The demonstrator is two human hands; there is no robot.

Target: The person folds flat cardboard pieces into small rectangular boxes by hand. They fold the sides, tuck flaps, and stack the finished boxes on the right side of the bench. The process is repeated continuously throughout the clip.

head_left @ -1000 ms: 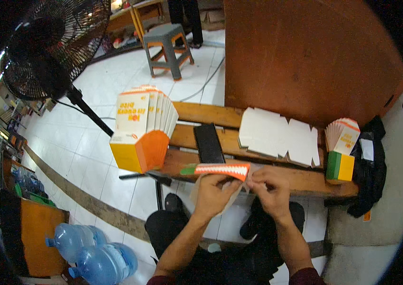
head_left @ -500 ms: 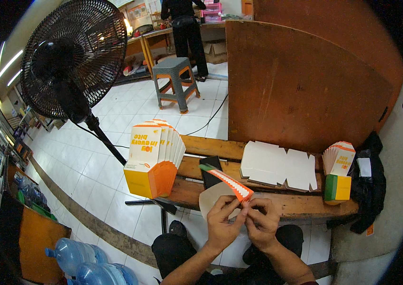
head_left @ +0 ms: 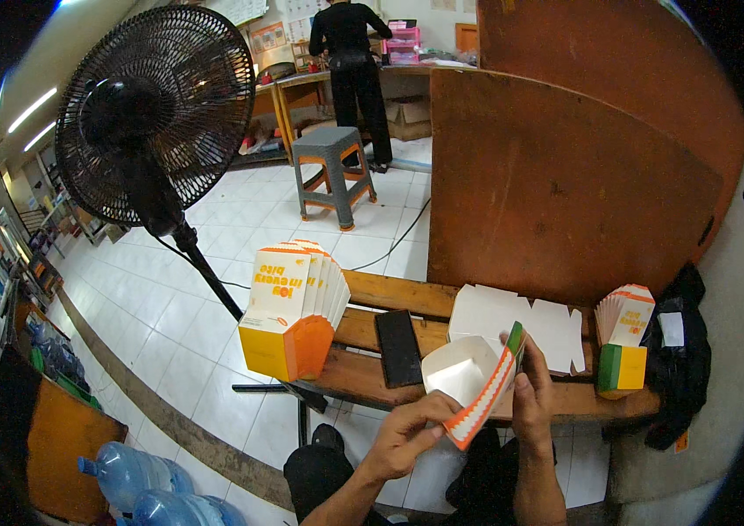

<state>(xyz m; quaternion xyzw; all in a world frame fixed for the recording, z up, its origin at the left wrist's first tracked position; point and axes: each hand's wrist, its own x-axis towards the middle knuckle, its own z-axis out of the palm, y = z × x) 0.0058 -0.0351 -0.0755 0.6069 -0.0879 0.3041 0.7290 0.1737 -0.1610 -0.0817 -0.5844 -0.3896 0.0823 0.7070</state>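
Observation:
Over the front edge of the wooden bench I hold a paper food carton, its white inside showing and its rim orange and green with a white scalloped line. My left hand pinches the orange end of the rim between thumb and fingers. At the green end, my right hand grips the side, with fingers partly hidden behind it. A stack of flat white card blanks lies just beyond the carton. To its left rests a black phone-like slab.
Nested cartons stand at the bench's left end, more nested cartons at the right beside a black cloth. A standing fan, grey stool, brown board and blue water bottles surround the bench. Another person stands far off.
The carton has turned and its white inside has come into view. My right hand has moved from the orange end up to the green end. The whole view has shifted slightly.

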